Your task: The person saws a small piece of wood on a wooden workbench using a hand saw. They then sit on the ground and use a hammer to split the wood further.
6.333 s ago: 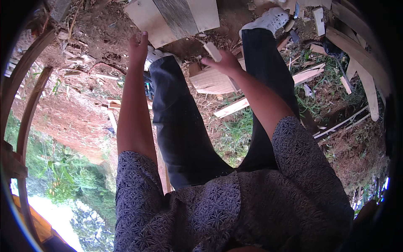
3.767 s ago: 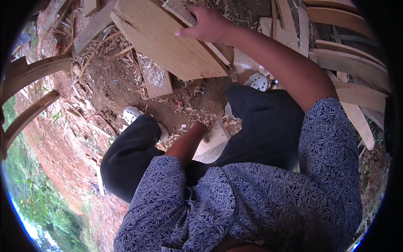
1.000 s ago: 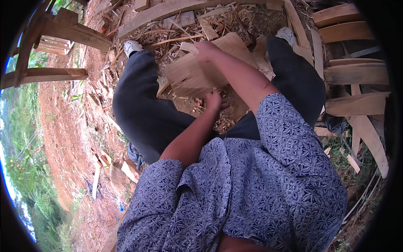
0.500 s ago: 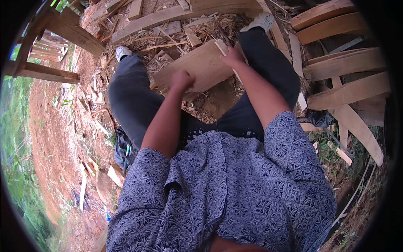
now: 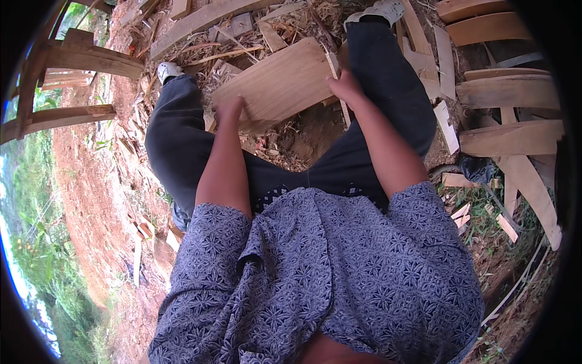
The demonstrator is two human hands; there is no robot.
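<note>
Between my legs lies a wide, flat wooden board (image 5: 282,82), pale brown and tilted, with its right end higher. At the board's left end, my left hand (image 5: 229,110) is closed around the edge, its thumb side over the top face and its other fingers mostly hidden. My right hand (image 5: 347,88) grips a thin, narrow wooden strip (image 5: 333,64) that runs along the board's right end. The strip's lower part passes below that hand, beside my right thigh.
Wood shavings (image 5: 297,27) and offcuts litter the ground ahead. A long curved plank (image 5: 203,23) lies beyond the board. Curved planks (image 5: 509,91) are stacked at the right; a wooden frame (image 5: 91,60) stands at the far left. Red soil (image 5: 76,182) slopes to greenery.
My left hand has moved left, from over the board's face to its left end. The board has shifted slightly, and the right hand stays at the strip, a little lower along it.
</note>
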